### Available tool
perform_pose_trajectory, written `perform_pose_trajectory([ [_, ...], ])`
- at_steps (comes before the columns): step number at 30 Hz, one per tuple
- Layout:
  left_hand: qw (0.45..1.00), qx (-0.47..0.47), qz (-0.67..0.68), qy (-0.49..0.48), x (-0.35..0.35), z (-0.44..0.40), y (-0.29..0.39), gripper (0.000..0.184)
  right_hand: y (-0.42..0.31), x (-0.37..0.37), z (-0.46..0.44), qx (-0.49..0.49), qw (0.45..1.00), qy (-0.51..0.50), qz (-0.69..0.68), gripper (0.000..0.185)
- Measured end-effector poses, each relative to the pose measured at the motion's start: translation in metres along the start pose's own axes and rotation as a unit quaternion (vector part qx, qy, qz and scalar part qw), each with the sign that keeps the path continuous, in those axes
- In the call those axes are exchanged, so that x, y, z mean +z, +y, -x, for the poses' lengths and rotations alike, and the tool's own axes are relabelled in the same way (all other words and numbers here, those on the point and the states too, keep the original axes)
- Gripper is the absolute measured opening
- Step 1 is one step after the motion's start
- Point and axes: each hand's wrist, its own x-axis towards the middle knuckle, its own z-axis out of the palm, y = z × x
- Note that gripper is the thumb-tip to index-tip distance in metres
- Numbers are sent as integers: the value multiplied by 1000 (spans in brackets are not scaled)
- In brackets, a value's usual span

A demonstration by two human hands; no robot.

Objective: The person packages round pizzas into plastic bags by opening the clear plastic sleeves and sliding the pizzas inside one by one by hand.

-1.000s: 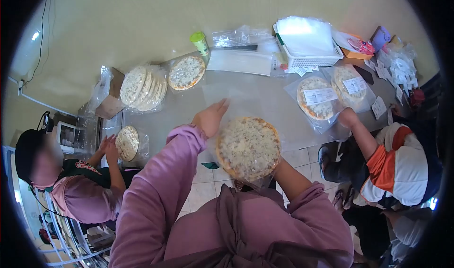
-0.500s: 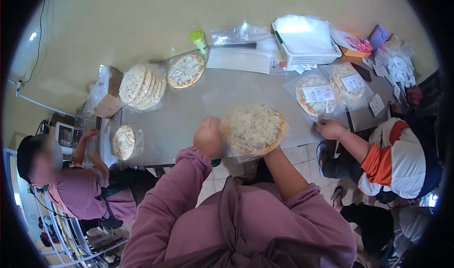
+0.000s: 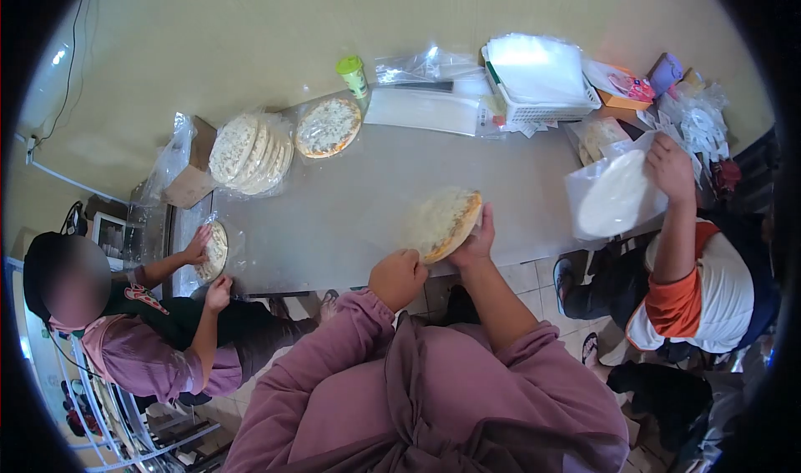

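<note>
A pizza [image 3: 446,225] topped with grated cheese, with clear plastic film around it, is tilted on edge above the near side of the table. My right hand [image 3: 477,241] grips its right edge, the thumb up along the side and the other fingers partly hidden behind it. My left hand [image 3: 398,280] is closed at the pizza's lower left edge, apparently pinching the plastic bag; its fingertips are mostly hidden.
On the steel table [image 3: 334,214] are a row of bagged pizzas [image 3: 246,153], another pizza [image 3: 329,128], a green cup [image 3: 352,76] and a white basket [image 3: 551,103]. At left a co-worker handles a pizza [image 3: 214,252]; at right another lifts a bagged one [image 3: 616,196].
The pizza in my hands has tilted from nearly flat to on edge. My left hand has moved right and nearer to me. The right co-worker has lifted a bagged pizza; the left one touches theirs.
</note>
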Motion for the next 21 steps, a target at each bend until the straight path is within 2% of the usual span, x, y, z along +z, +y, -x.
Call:
perform_pose_trajectory([
  [1,1000,1,7,6,-1,2,-1,19,-8,5,6,65,998,-3,4,57],
  [5,1000,-6,19,-12,4,10,-4,18,-16,-25,3,93,988,39,118,53],
  [7,996,43,76,-13,7,12,5,17,3,-39,9,33,990,66,123,54],
  [8,996,42,79,-13,8,11,7,17,15,-40,11,33,989,69,125,54],
  [10,994,66,81,-30,8,9,13,16,36,-38,14,-8,973,80,215,55],
  [11,994,69,83,-32,10,9,12,16,37,-26,17,-11,973,82,217,55],
  [13,989,94,96,-61,16,6,9,15,27,-5,22,56,996,65,8,53],
  [16,977,152,79,-127,26,3,12,16,11,-8,23,64,994,74,-42,51],
  [20,959,208,109,-160,33,-16,28,17,-17,-26,23,42,993,108,10,48],
  [21,955,212,108,-177,33,-22,33,17,-30,-28,23,1,990,135,45,48],
])
